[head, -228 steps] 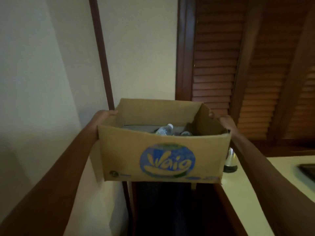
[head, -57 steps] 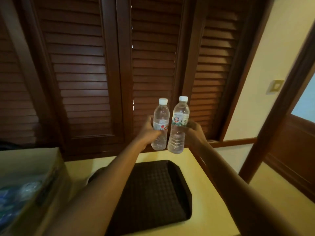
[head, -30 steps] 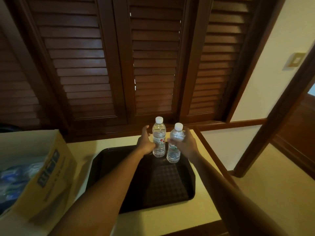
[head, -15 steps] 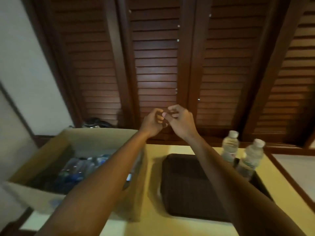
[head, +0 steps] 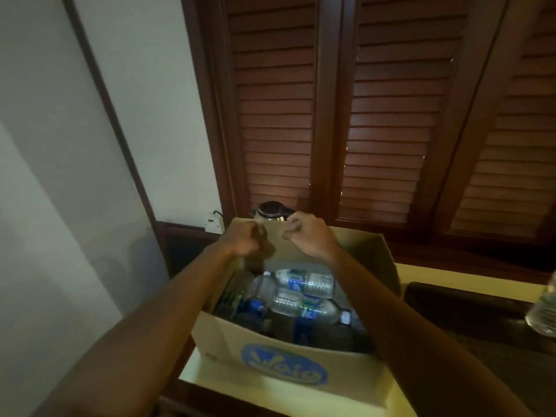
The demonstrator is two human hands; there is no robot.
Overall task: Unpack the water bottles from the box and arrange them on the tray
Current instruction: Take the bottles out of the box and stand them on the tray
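here both hands, left (head: 243,239) and right (head: 307,235), hover curled and empty over the box (head: 279,361), kettle (head: 272,211) behind.

My arms cover the middle of the box (head: 279,364), so I can only see some of the bottles (head: 304,291) lying inside, and those in the dark corners are too murky to count. The tray (head: 469,308) runs off the right edge, where one bottle (head: 543,316) is cut to a blurred sliver. Behind the box's far wall sits what may be a kettle (head: 272,210), mostly hidden.
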